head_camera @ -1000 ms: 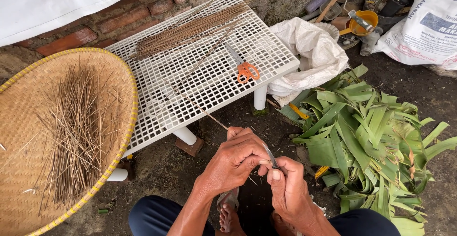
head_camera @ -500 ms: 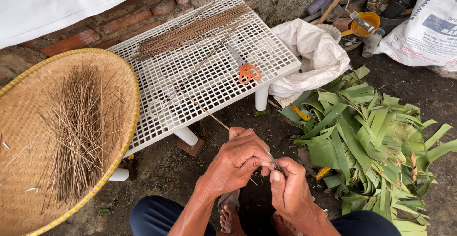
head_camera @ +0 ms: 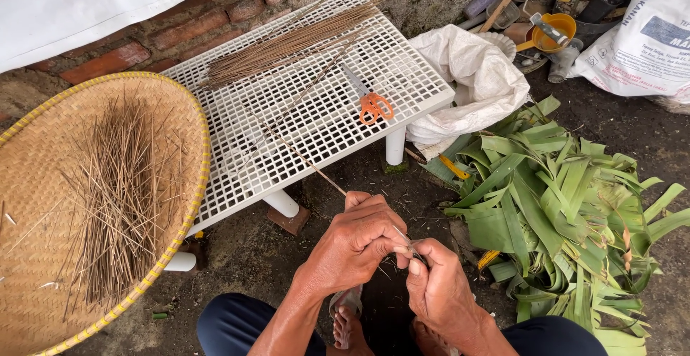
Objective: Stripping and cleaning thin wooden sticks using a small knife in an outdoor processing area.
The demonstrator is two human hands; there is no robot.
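Both hands closed on one thin palm-leaf rib above bare dirt.

The left hand (head_camera: 357,241) gripped the stick (head_camera: 310,163), which slanted up across the white lattice table (head_camera: 237,183); the right hand (head_camera: 440,289) pinched a small blade (head_camera: 408,244) against it. A round woven tray (head_camera: 43,183) held loose ribs (head_camera: 115,198). Orange scissors (head_camera: 374,106) lay near the table's edge, green leaves (head_camera: 568,219) heaped beside.

Left hand (head_camera: 356,244), fingers curled into a loose fist, knuckles up, thumb side turned toward the right. Right hand (head_camera: 440,288) just beside it, slightly nearer, thumb and forefinger pinched together, touching the left fingertips. Both forearms rise from the near edge, converging between the bent knees.
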